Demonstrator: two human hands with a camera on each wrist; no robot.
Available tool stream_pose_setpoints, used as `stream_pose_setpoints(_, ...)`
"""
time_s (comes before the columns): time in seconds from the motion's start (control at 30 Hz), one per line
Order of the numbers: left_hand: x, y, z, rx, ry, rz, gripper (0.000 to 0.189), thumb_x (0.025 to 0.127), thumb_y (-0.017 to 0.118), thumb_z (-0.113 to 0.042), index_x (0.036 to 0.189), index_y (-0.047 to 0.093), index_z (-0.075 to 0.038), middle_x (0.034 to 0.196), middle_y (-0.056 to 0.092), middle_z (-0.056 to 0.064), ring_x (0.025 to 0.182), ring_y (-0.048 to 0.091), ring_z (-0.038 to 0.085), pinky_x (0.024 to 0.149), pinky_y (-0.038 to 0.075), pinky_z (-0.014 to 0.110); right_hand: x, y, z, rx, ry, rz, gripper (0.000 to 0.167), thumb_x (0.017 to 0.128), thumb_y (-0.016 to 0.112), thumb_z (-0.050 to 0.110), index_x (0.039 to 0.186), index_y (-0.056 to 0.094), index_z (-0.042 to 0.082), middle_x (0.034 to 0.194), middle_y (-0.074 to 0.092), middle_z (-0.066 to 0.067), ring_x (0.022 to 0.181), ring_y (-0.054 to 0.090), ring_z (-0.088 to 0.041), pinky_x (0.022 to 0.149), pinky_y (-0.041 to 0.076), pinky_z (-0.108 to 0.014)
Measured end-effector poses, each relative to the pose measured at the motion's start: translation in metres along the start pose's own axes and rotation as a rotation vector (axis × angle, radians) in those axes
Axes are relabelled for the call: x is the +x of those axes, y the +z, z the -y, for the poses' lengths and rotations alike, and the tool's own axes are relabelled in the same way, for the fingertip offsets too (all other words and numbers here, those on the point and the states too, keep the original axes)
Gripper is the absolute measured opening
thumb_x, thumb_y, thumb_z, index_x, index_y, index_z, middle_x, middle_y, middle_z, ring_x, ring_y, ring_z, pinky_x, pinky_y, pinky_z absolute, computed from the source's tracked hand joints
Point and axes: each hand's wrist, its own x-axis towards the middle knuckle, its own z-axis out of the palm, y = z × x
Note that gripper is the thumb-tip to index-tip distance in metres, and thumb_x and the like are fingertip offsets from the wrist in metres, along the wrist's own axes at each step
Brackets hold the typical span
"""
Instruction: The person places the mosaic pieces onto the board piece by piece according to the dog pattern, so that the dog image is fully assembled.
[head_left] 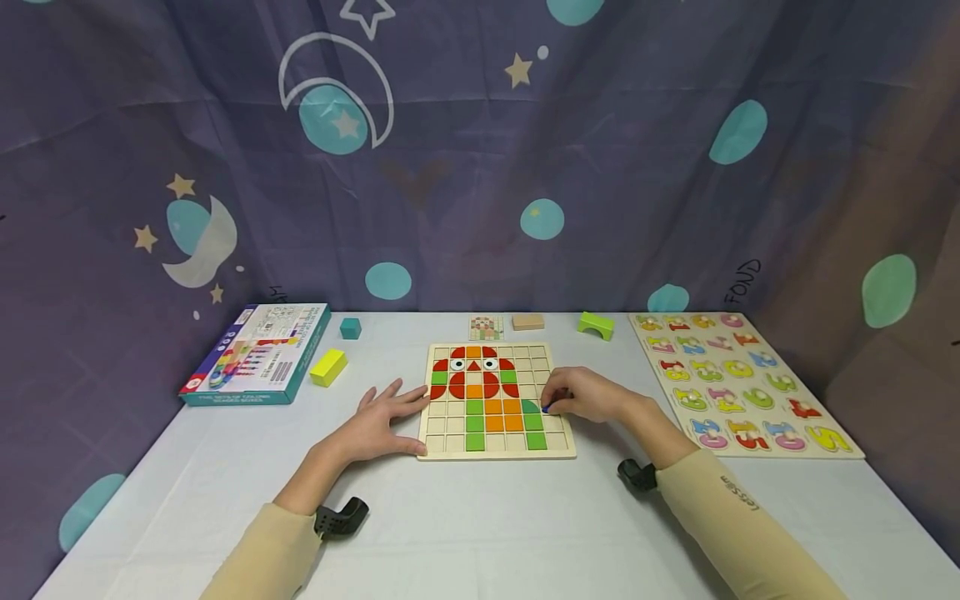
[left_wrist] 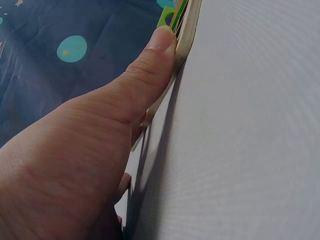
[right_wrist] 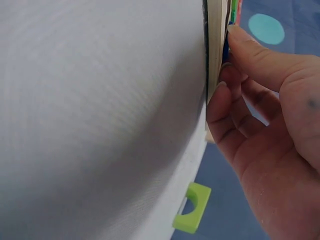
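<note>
A wooden grid board (head_left: 446,423) lies on the table, part filled with red, orange and green pieces that form a bird-like picture with two round eyes. My left hand (head_left: 377,427) is spread at the board's left side, its thumb and fingertips touching the edge; in the left wrist view the thumb (left_wrist: 150,65) rests against the rim. At the board's right side, my right hand (head_left: 590,394) pinches a small blue piece (right_wrist: 226,49) over the grid, beside a green rounded piece (head_left: 530,407). The fingers hide most of the blue piece, so its shape cannot be told.
Behind the board stand a small pattern card (head_left: 486,327), a plain wooden block (head_left: 528,322) and a green arch block (head_left: 596,325). Leftward are a teal cube (head_left: 350,328), a yellow block (head_left: 328,367) and a flat box (head_left: 258,354). A number puzzle board (head_left: 720,425) lies right.
</note>
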Motion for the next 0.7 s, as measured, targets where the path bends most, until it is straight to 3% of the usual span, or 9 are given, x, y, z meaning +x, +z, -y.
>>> stream_pose_setpoints(0.7, -0.0002, 0.0003, -0.0008, -0.004, 0.004, -0.002, 0.091, 0.075, 0.085, -0.053, 0.149, 0.052, -0.012, 0.159, 0.038, 0.003, 0.151, 0.01, 0.043, 0.115, -0.003, 0.066, -0.0001, 0.0015, -0.0015, 0.007, -0.016, -0.023, 0.008, 0.09, 0.075, 0.003, 0.092, 0.072, 0.01, 0.09, 0.06, 0.004, 0.081, 0.053, -0.013, 0.073, 0.049, -0.028)
